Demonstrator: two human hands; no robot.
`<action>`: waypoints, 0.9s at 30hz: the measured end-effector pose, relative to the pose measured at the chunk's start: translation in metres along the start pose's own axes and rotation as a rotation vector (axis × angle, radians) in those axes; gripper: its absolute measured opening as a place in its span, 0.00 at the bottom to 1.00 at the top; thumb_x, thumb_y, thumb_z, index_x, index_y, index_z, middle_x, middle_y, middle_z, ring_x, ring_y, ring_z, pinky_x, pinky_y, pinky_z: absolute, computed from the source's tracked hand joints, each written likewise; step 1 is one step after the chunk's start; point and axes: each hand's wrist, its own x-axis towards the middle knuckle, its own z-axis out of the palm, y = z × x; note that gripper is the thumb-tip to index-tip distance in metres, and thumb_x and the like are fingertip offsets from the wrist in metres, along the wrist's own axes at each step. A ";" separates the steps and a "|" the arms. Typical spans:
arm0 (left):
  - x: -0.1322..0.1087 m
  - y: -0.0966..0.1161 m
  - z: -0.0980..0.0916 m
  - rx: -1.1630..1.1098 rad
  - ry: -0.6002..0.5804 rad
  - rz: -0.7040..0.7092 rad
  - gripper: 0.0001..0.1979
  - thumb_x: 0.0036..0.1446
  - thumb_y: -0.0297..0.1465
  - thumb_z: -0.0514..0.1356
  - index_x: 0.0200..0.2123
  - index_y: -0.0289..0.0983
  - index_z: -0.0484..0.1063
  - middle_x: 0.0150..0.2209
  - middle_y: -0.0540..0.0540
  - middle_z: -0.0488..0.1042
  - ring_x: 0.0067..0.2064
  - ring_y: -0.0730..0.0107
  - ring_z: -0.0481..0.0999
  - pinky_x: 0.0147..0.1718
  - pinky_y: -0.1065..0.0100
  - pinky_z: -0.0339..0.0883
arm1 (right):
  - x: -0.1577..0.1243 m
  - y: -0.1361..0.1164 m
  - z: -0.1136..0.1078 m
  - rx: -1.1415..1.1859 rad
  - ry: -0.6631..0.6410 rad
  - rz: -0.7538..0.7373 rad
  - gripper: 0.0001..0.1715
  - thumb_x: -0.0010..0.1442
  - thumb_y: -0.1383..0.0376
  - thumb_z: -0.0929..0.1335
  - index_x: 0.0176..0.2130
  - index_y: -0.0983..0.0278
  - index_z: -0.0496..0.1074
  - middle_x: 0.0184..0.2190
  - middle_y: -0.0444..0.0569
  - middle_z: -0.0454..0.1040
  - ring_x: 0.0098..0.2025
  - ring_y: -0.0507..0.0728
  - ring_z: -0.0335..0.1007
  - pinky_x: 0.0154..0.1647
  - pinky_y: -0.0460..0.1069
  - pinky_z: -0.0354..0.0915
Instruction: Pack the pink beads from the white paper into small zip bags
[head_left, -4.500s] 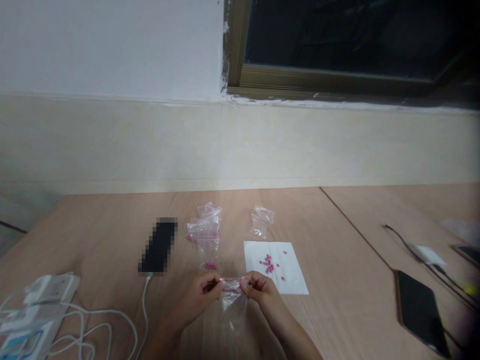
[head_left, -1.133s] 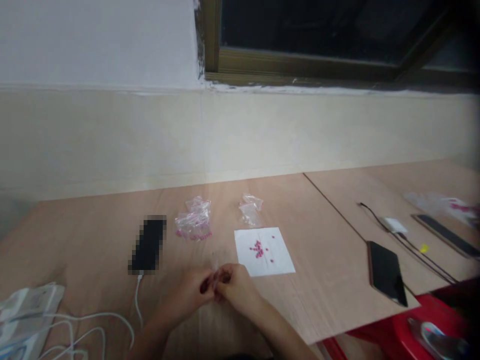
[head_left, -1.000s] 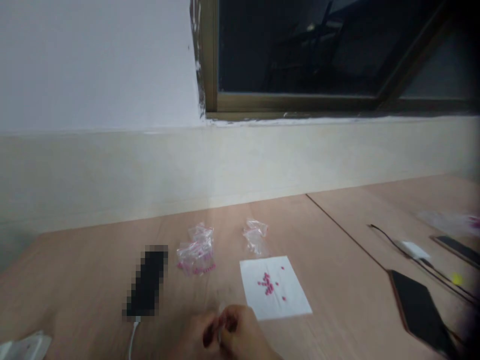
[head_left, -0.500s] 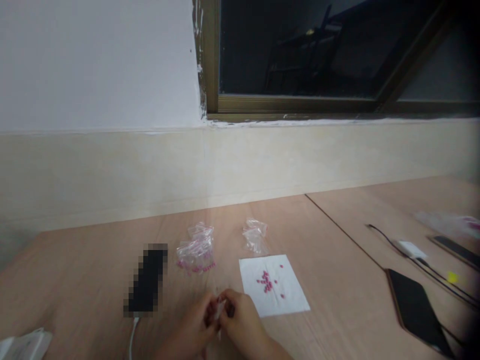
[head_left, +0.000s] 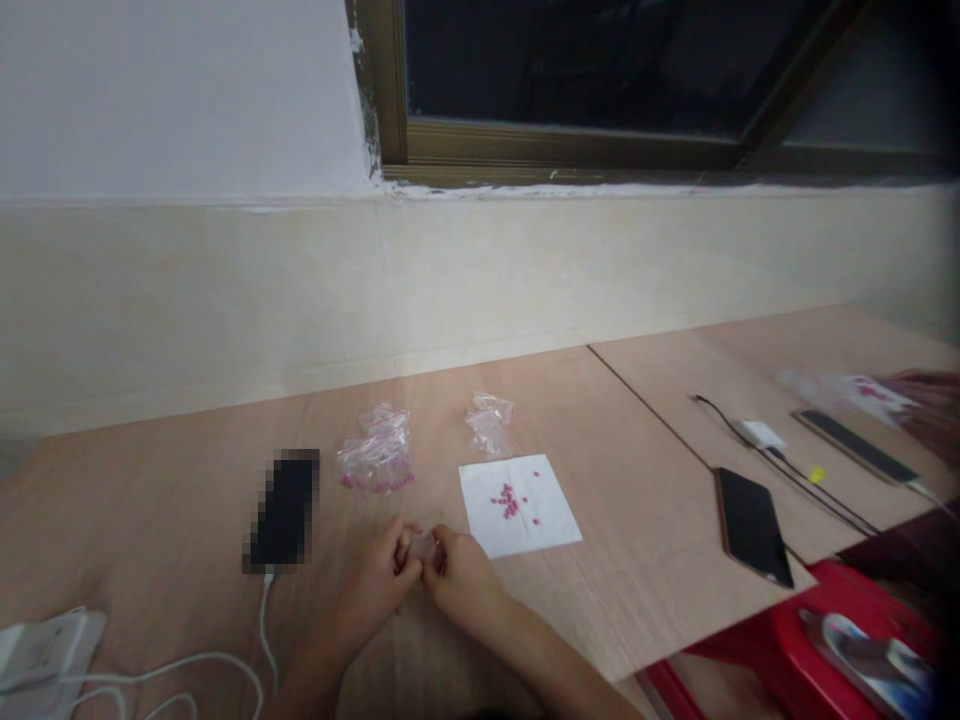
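Observation:
My left hand (head_left: 386,572) and my right hand (head_left: 459,577) meet low in the middle of the view, fingers closed on a small clear plastic bag (head_left: 422,546) stretched between them. Whether anything is inside that bag is too small to tell. Just right of my right hand lies a white paper sheet (head_left: 487,525) with several small pink pieces (head_left: 509,501) on it, most in a cluster. Beyond my left hand is a pile of clear bags (head_left: 382,455) with pink pieces along their lower edge. Another small pile of clear bags (head_left: 491,425) rests behind the sheet.
A black phone (head_left: 283,515) with a white cable lies at the left, near a white power strip (head_left: 49,650). Rightward are a dark phone (head_left: 752,525), another phone (head_left: 855,447), a white adapter (head_left: 763,434) with black cables, and a red stool (head_left: 847,620) below the table edge.
The view has tilted down and swung right, so the table things appear higher and the red stool shows. My hands have parted slightly, exposing more of the bag between them.

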 end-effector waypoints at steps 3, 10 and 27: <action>-0.001 0.009 -0.011 0.093 0.015 0.100 0.10 0.51 0.27 0.53 0.39 0.37 0.66 0.22 0.56 0.56 0.25 0.74 0.61 0.25 0.73 0.63 | 0.004 0.004 -0.006 0.023 0.048 0.002 0.11 0.48 0.75 0.63 0.31 0.67 0.72 0.26 0.51 0.74 0.27 0.53 0.66 0.26 0.45 0.55; -0.002 -0.001 -0.005 0.118 -0.120 0.278 0.38 0.45 0.37 0.65 0.58 0.43 0.52 0.58 0.40 0.53 0.60 0.53 0.53 0.56 0.54 0.54 | 0.008 0.007 -0.024 0.306 0.016 -0.010 0.10 0.47 0.77 0.61 0.24 0.65 0.68 0.19 0.43 0.68 0.23 0.50 0.63 0.24 0.44 0.57; 0.032 -0.028 0.015 -0.266 -0.173 0.088 0.28 0.50 0.37 0.60 0.54 0.38 0.57 0.39 0.46 0.70 0.36 0.68 0.72 0.37 0.62 0.69 | -0.010 0.043 -0.045 0.409 0.091 -0.184 0.15 0.51 0.62 0.68 0.41 0.62 0.70 0.32 0.46 0.71 0.30 0.52 0.65 0.28 0.46 0.62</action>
